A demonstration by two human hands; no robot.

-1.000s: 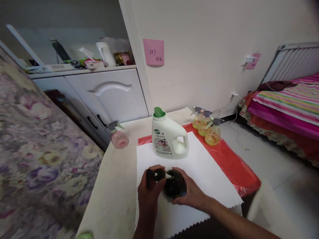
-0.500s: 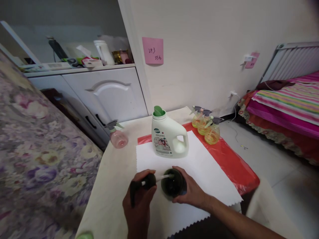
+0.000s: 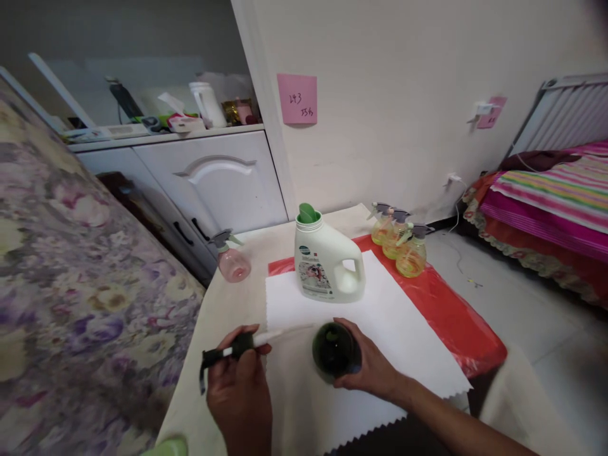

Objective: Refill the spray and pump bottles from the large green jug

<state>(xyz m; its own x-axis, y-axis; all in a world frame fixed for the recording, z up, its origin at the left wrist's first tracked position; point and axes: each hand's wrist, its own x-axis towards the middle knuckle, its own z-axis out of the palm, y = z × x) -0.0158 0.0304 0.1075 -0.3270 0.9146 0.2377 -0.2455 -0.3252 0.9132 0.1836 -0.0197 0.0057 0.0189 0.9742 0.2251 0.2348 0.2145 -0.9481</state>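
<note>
My left hand (image 3: 241,386) is closed around a black pump head (image 3: 243,344) at the lower middle. Its white dip tube (image 3: 280,333) points right, toward the bottle, and the tip is blurred near the rim. In my right hand (image 3: 368,361) is a dark green bottle (image 3: 332,358), gripped from the right side, its top facing me. The dark inside hides whatever it contains. Just beyond both hands, a white detergent jug (image 3: 327,263) stands upright, with a green spout (image 3: 308,214) in its uncapped mouth.
White paper (image 3: 380,316) with a zigzag edge lies over a red plastic sheet (image 3: 451,316) on the table. A pink spray bottle (image 3: 235,265) stands at left, three yellow ones (image 3: 411,258) at right. Something light green (image 3: 168,447) shows at the near left edge. A floral curtain (image 3: 95,304) hangs left.
My left hand has moved left, drawing the pump head's tube out of the dark green bottle. My right hand still holds the bottle. The view has shifted slightly.
</note>
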